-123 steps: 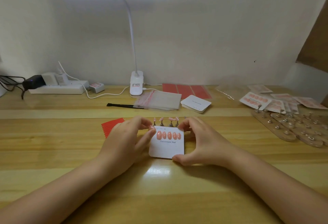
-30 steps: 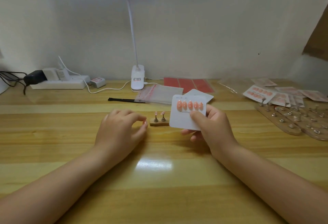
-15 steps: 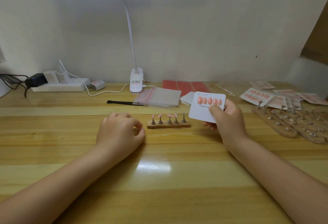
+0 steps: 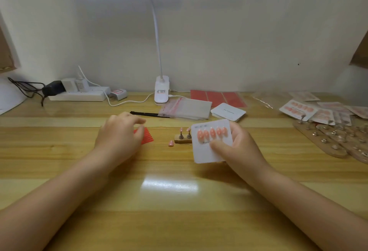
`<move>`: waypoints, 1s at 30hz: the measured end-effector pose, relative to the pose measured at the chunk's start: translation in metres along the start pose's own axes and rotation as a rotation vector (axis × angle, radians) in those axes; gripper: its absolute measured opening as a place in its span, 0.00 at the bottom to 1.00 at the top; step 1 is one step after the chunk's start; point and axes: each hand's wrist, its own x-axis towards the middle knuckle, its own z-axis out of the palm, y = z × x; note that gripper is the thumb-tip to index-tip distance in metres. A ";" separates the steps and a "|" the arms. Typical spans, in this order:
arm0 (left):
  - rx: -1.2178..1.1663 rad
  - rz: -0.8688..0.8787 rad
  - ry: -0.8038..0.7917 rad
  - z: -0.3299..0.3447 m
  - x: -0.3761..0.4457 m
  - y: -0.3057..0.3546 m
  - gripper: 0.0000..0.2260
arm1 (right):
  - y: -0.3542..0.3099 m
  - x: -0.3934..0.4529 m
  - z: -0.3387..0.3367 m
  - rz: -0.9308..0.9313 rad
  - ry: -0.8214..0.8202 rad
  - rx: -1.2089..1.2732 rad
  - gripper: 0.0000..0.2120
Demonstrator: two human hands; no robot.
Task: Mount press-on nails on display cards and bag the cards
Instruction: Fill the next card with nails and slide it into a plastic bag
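Five nails: a row of glossy coral-pink press-on nails [image 4: 212, 133] sits across the upper part of the white square display card [image 4: 207, 152], just above the thumb that pins the card.
Right hand: the right hand [image 4: 238, 147] grips the card, thumb pressed on its front face below the nails, fingers curled behind; the card is lifted off the table and tilted towards the camera.
Left hand: the left hand [image 4: 119, 137] lies palm down with fingers loosely bent, fingertips on the red ribbed adhesive-tab sheet [image 4: 146, 136]; whether it pinches anything cannot be told (the fingertips hide the contact).
Between the hands: a small wooden nail-stand block [image 4: 182, 140] with two visible pegs topped by pink nails, its right end hidden behind the held card; just to its left lies one loose pink press-on nail [image 4: 170, 143] on the light wooden table [image 4: 169, 201].
Beyond the right hand: a stack of blank white cards [image 4: 228, 111] and, left of it, a pile of clear plastic zip bags [image 4: 186, 109].
Far to the right of the grip: finished bagged nail cards [image 4: 298, 109] and long wooden peg boards [image 4: 326, 143].
Behind: a white clip-on desk lamp [image 4: 161, 93], lit.
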 end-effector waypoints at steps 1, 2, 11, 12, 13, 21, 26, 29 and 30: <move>0.077 -0.051 -0.078 -0.002 0.006 -0.007 0.22 | 0.001 -0.001 0.001 0.007 -0.021 -0.059 0.11; 0.124 -0.097 -0.199 -0.003 0.011 -0.014 0.33 | 0.001 -0.002 0.002 0.015 -0.046 -0.115 0.11; 0.076 -0.051 -0.451 0.003 0.019 -0.034 0.40 | -0.004 -0.007 0.007 0.076 -0.072 -0.753 0.25; 0.075 -0.044 -0.432 0.003 0.019 -0.033 0.38 | -0.004 -0.007 0.006 0.085 -0.067 -0.806 0.27; 0.084 -0.040 -0.406 0.002 0.018 -0.033 0.36 | -0.004 -0.007 0.006 0.091 -0.068 -0.851 0.30; 0.045 -0.038 -0.103 -0.006 0.009 -0.024 0.31 | 0.004 -0.010 0.009 -0.158 0.040 -0.893 0.31; 0.094 0.388 0.334 -0.031 0.002 0.003 0.26 | -0.009 -0.013 0.008 -0.356 0.150 -0.498 0.17; 0.162 0.681 0.539 -0.043 -0.012 0.028 0.23 | -0.026 -0.016 0.004 -0.222 0.033 -0.113 0.18; 0.173 0.752 0.565 -0.044 -0.018 0.036 0.22 | -0.032 -0.017 0.003 -0.160 -0.037 0.011 0.20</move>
